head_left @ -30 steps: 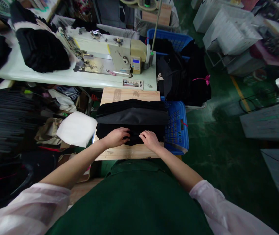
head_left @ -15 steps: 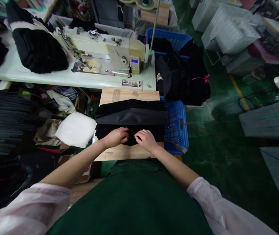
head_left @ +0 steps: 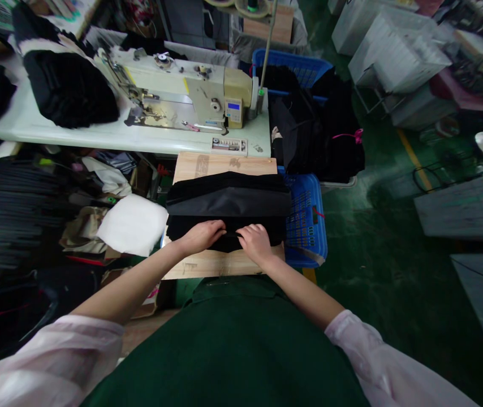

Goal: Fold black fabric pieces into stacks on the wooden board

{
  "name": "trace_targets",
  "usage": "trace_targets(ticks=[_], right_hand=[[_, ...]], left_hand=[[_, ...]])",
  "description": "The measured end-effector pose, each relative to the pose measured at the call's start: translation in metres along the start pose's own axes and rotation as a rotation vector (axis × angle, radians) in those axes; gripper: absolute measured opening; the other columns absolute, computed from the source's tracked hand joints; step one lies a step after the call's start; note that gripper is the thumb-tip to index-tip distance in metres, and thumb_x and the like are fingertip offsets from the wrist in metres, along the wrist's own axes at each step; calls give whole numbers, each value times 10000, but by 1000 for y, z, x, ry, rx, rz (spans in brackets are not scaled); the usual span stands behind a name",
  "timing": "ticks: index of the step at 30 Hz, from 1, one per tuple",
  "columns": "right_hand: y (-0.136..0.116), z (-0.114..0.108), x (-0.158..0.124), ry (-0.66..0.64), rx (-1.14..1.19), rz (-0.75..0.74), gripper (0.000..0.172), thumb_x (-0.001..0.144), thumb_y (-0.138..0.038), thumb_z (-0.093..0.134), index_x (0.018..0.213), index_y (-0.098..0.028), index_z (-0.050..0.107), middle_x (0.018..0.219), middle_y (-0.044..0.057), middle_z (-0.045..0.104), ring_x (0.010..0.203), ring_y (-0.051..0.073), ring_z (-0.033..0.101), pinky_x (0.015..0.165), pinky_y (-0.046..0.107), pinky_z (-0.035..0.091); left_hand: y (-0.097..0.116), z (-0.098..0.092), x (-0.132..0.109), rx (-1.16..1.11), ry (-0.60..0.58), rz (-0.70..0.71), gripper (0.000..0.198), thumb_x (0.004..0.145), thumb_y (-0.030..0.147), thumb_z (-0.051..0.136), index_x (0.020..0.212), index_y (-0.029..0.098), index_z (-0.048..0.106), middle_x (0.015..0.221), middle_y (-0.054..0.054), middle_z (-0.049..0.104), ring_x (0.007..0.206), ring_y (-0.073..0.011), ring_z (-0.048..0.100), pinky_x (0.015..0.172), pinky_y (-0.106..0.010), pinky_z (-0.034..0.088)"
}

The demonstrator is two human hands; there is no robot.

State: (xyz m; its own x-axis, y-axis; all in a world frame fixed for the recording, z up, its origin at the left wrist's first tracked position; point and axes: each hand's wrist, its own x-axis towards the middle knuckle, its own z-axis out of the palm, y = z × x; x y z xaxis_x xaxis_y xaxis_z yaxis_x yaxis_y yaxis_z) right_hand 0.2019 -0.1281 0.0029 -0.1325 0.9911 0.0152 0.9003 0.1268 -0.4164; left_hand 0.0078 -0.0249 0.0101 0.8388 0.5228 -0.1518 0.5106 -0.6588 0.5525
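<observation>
Folded black fabric pieces [head_left: 228,203] lie stacked on a wooden board [head_left: 224,164] in front of me. My left hand [head_left: 202,236] rests on the near edge of the stack with its fingers curled, pinching the black cloth. Close beside it, my right hand [head_left: 255,243] also lies on the near edge, fingers bent onto the same cloth. The two hands nearly touch over the middle of the stack. Just what the fingertips hold is dark and hard to make out.
A cream sewing machine [head_left: 182,93] stands on a white table [head_left: 97,135] beyond the board, with a black fabric pile [head_left: 69,90] at its left. Blue baskets [head_left: 307,226] of dark garments [head_left: 318,130] stand to the right. White cloth [head_left: 133,223] and clutter lie on the left.
My right hand has slid slightly left toward my left hand along the near edge of the stack. The left hand has stayed nearly in place.
</observation>
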Motion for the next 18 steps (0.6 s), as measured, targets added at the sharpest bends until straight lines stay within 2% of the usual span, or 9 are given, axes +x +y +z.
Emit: trace_targets(ticks=[2,4,8,13,18], right_hand=[[9,-4,-3,1,31,-9,162,930,-252,566,1023,-206,690,963,57,730,897,189,619,860,344,375],[15,-9,-5,17,67,-25,197,929,-336,577,1027,-207,689,973,49,735,889,179,629,894,344,366],[9,-12,-1,50,80,-56,293,919,-453,565,977,-197,694,973,50,734,893,175,629,903,339,358],[-12,-6,14,-9,-11,-52,197,946,-302,540,893,-189,692,879,56,725,851,184,621,830,338,373],[0,-7,6,-56,-38,-11,164,933,-228,544,959,-194,702,886,67,731,851,192,636,824,338,386]], left_hand=[[-2,3,-1,13,7,-22,206,950,322,414,964,185,568,881,-58,637,834,-196,623,738,-297,488],[-1,5,-2,30,29,-17,201,951,314,411,968,185,563,893,-64,639,847,-199,627,744,-302,491],[6,6,-1,84,56,36,206,954,304,405,962,169,560,869,-76,641,830,-206,632,729,-315,497],[6,6,-3,119,71,67,209,953,292,398,965,160,560,858,-86,645,813,-207,636,720,-317,501],[0,8,-4,87,58,0,250,971,311,358,1034,155,544,853,-85,654,769,-209,635,689,-324,501]])
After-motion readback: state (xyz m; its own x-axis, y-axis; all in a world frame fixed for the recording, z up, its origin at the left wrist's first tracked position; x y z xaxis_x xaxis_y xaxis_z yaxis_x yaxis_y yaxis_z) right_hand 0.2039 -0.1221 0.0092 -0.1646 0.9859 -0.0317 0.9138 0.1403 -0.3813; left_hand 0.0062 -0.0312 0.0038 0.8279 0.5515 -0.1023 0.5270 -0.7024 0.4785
